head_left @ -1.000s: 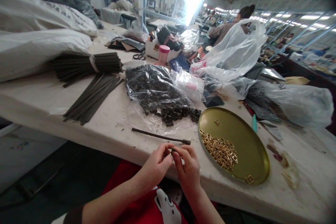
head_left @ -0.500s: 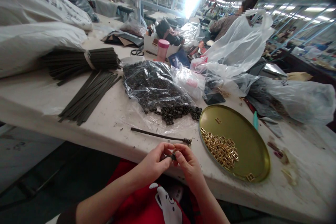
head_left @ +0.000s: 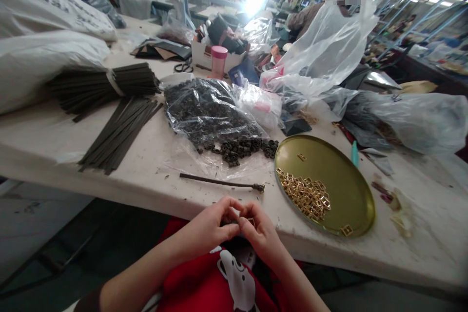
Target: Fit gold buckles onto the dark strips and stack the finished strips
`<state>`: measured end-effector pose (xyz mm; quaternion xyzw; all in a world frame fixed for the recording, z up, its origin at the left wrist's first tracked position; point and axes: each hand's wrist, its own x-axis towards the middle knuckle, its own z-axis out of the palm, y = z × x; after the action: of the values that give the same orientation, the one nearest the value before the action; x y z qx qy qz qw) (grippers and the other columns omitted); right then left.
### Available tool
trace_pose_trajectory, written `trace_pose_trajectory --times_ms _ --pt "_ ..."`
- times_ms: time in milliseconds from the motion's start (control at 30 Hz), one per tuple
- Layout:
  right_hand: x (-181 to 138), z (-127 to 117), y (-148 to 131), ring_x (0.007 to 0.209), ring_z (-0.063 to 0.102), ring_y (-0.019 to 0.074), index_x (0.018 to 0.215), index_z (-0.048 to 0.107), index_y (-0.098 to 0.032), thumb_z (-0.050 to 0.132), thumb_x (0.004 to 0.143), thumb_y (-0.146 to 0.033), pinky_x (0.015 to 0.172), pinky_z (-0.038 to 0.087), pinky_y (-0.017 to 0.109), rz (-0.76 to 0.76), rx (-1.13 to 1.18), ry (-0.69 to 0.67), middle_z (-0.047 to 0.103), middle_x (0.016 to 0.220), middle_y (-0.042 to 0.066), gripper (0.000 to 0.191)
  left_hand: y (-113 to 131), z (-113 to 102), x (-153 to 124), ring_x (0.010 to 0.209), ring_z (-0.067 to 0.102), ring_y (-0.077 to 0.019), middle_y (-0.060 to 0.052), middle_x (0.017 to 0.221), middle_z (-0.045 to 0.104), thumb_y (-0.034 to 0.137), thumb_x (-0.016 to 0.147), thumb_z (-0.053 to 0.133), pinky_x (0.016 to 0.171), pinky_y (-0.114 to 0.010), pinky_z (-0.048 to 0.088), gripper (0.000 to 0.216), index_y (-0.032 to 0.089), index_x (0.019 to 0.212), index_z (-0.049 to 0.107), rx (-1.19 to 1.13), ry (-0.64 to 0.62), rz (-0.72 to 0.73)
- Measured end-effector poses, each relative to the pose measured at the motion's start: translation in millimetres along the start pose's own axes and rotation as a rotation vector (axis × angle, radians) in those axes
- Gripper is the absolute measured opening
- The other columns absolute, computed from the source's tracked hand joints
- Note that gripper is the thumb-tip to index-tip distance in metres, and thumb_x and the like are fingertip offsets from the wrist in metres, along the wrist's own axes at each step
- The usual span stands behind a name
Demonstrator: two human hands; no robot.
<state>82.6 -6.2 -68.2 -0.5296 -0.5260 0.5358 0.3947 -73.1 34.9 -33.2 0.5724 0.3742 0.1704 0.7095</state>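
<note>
My left hand (head_left: 218,220) and my right hand (head_left: 262,235) meet at the table's front edge, thumbs and fingertips pressed together. A small gold buckle (head_left: 251,222) shows in part between the fingers of my right hand. What my left fingers pinch is mostly hidden behind them. Just beyond the hands lies a single dark strap (head_left: 215,181) with a gold-coloured piece at its right end. Small dark loops (head_left: 236,152) spill from a clear plastic bag (head_left: 208,107). To the right, a round gold tray (head_left: 345,180) holds a heap of gold buckles (head_left: 305,194).
At the left lie a tied bundle of dark strips (head_left: 135,79) and loose strips (head_left: 117,136), beside white sacks (head_left: 44,63). Further back are a pink-lidded jar (head_left: 218,61), scissors (head_left: 183,67) and plastic bags (head_left: 321,53). A person (head_left: 305,17) is in the background.
The hands stay together, but the dark piece visible between the fingers before is now hidden, and gold metal shows at my right fingers. The view has shifted slightly.
</note>
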Motion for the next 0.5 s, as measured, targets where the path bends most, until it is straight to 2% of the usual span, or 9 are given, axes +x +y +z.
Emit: trace_pose_trajectory --times_ms 100,200,367,500 --pt "-4 0 1 0.061 0.044 0.0115 0.075 0.043 -0.018 0.047 0.08 -0.027 0.054 0.035 0.023 -0.085 -0.151 0.039 0.047 0.067 -0.002 0.011 0 1 0 0.069 0.053 -0.0133 0.0 0.079 0.057 0.025 0.076 0.055 0.06 -0.024 0.04 0.027 0.016 0.099 0.044 -0.017 -0.032 -0.03" --pt "-7 -2 2 0.06 0.044 0.0113 0.074 0.043 -0.018 0.046 0.08 -0.025 0.054 0.035 0.023 -0.087 -0.228 0.02 0.047 0.066 -0.002 0.009 0 2 -1 0.067 0.052 -0.0123 0.0 0.077 0.056 0.025 0.076 0.055 0.058 -0.023 0.041 0.024 0.016 0.096 0.045 -0.015 -0.038 -0.037" --pt "-12 -1 5 0.061 0.045 0.011 0.074 0.044 -0.018 0.044 0.083 -0.028 0.055 0.036 0.022 -0.033 -0.163 -0.047 0.047 0.066 -0.002 0.014 5 4 -5 0.072 0.054 -0.0132 -0.001 0.08 0.058 0.022 0.074 0.055 0.061 -0.023 0.042 0.021 0.015 0.093 0.048 0.043 0.004 -0.062" --pt "-17 3 9 0.059 0.044 0.0101 0.073 0.046 -0.018 0.044 0.084 -0.03 0.054 0.035 0.022 -0.035 -0.155 0.012 0.049 0.065 -0.002 0.016 5 1 -6 0.073 0.054 -0.0135 -0.001 0.079 0.059 0.022 0.073 0.055 0.061 -0.022 0.042 0.022 0.014 0.094 0.05 0.071 0.005 -0.082"
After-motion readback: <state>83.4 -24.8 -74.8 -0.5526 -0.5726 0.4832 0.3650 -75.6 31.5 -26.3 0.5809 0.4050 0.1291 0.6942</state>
